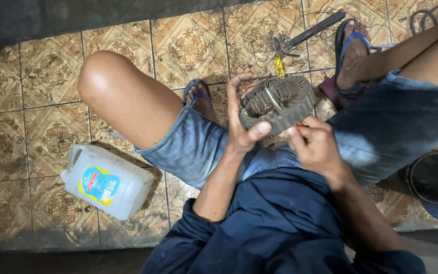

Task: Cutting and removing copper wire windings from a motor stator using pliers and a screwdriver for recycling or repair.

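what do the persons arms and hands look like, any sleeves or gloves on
Both hands are bare: no gloves, rings or watch show on the left hand or the right hand. The forearms are bare too. Dark navy sleeves are pushed up near the elbows, bunched in folds, and match the navy top.

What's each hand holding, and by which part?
Left hand grips the round grey metal motor stator by its near outer rim. Right hand pinches a small orange-handled tool at the rim; its grip is mostly hidden.
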